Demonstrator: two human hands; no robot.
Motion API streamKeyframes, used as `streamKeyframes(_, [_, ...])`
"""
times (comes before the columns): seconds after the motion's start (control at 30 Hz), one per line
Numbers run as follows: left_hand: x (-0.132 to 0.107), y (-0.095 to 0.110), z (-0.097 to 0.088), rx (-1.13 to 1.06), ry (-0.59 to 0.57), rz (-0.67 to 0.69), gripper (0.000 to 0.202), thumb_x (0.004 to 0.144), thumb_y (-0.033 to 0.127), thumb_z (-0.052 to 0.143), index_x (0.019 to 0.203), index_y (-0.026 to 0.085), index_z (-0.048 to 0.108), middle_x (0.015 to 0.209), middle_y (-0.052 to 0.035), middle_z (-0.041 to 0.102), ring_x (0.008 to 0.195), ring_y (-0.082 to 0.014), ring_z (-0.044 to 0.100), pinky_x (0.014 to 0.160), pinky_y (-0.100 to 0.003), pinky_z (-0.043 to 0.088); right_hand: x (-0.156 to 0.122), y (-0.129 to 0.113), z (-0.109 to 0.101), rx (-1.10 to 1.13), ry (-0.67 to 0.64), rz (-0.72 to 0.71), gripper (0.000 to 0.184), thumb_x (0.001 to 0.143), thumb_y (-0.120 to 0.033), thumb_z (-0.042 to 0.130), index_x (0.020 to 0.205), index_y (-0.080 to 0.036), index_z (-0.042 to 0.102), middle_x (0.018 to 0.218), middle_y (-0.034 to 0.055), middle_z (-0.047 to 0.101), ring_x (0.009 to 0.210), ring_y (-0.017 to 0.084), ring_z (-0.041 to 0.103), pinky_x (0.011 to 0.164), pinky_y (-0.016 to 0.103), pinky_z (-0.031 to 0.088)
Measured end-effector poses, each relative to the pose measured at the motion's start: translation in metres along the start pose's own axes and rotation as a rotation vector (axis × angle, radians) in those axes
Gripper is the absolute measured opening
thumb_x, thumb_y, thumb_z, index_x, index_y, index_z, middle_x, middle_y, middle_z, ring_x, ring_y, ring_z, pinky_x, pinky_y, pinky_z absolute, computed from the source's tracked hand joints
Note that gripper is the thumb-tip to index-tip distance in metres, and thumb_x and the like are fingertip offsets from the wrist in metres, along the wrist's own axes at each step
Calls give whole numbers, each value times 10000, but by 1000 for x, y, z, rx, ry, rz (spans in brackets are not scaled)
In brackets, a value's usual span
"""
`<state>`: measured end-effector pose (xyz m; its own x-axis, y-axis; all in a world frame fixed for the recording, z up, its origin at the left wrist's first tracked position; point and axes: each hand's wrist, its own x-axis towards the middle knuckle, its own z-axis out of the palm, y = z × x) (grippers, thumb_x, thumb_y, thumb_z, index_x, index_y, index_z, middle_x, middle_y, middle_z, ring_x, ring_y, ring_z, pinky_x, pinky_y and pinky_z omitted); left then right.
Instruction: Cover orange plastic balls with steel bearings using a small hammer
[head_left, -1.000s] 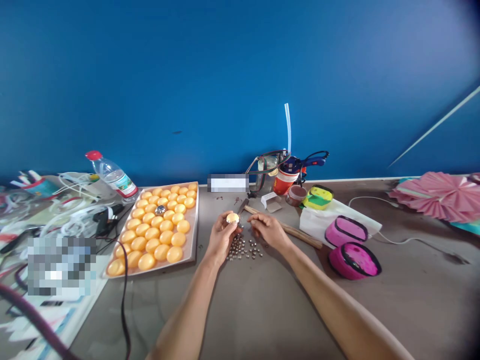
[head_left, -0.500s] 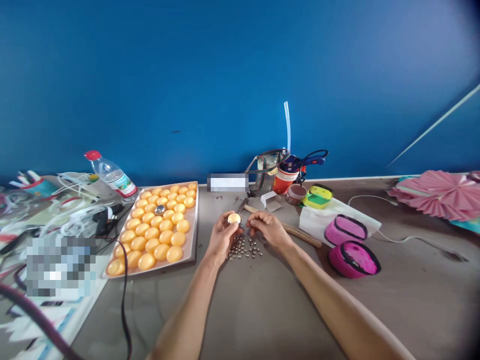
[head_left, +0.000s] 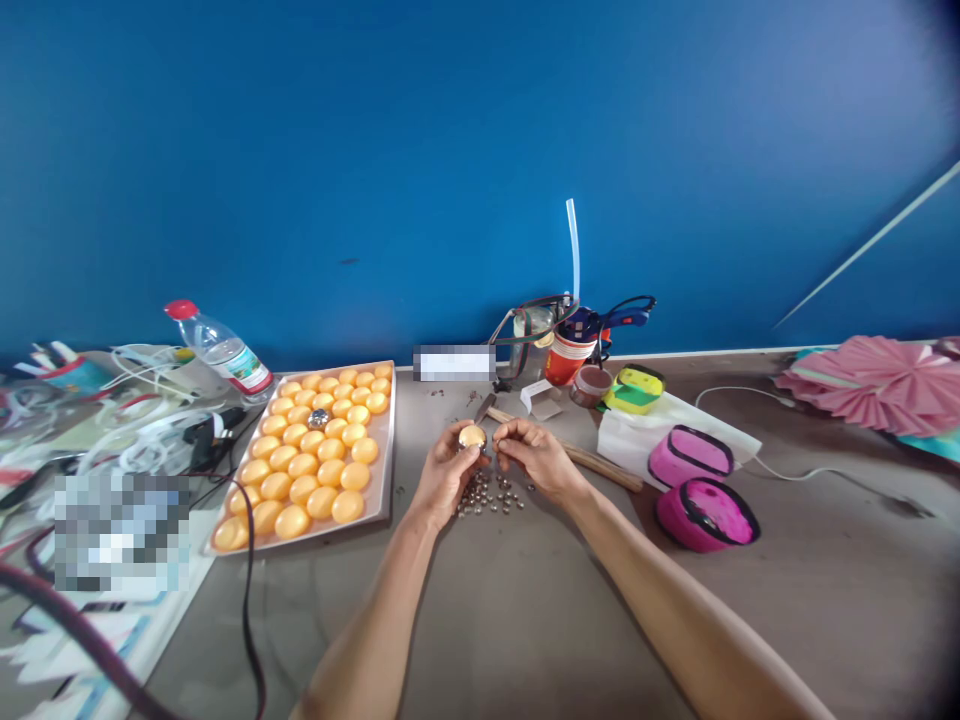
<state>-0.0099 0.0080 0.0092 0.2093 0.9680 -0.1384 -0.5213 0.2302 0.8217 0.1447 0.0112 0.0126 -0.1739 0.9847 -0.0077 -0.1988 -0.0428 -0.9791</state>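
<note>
My left hand [head_left: 444,475] grips a small yellow ball [head_left: 472,436] by its fingertips, just above the table. My right hand [head_left: 534,458] is pinched right beside the ball, its fingertips touching it; what it pinches is too small to make out. Below both hands lies a scatter of several small metal beads [head_left: 489,495]. To the left, a white tray [head_left: 384,466] holds several yellow balls [head_left: 315,465], one of them covered in silver studs [head_left: 319,419].
A wooden-handled hammer [head_left: 592,464] lies behind my right hand. Two pink cases [head_left: 705,512], a white bag [head_left: 637,435], a red cup of tools [head_left: 570,355], a water bottle [head_left: 221,350], tangled cables [head_left: 150,430] and a pink paper fan [head_left: 877,385] surround the work spot.
My right hand has moved left from the beads up to the ball. My left hand with the ball has shifted slightly right.
</note>
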Motion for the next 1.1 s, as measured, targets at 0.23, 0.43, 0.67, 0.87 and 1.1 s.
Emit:
streamKeyframes(0.23, [-2,2,2,4,-27,-37,417,619,227,761,1002,180,602,874,-1,608,649,-87,578,654,-239,462,1,4,-2,-19,25,-32,157,720,-304,617,774,-169,557,593,-32,569,505,90,501,519,225,365])
streamKeyframes(0.43, [-2,3,4,-5,-8,-20,441,611,229,766,1017,198,597,904,-6,603,676,-90,580,670,-247,468,0,1,-2,-87,44,-61,174,733,-344,598,760,-180,547,541,-45,528,516,101,467,550,240,363])
streamKeyframes(0.67, [-2,3,5,11,-11,-24,431,590,209,774,990,190,614,910,-10,603,695,-104,588,707,-269,472,0,-1,0,-119,36,-66,153,738,-331,579,748,-183,543,561,-43,520,531,103,467,559,240,352])
streamKeyframes(0.87, [-1,-1,1,36,-26,-6,423,623,220,753,1019,185,609,944,-22,604,746,-122,589,720,-268,476,-1,-2,1,-149,31,-70,113,732,-293,569,743,-182,551,611,-39,526,556,104,479,583,244,378])
streamKeyframes(1.1, [0,-5,-1,57,-35,19,388,654,222,728,1022,192,609,965,-23,597,793,-142,589,750,-295,483,0,2,3,-165,8,-77,86,723,-270,565,750,-189,554,661,-28,548,575,110,496,609,259,415])
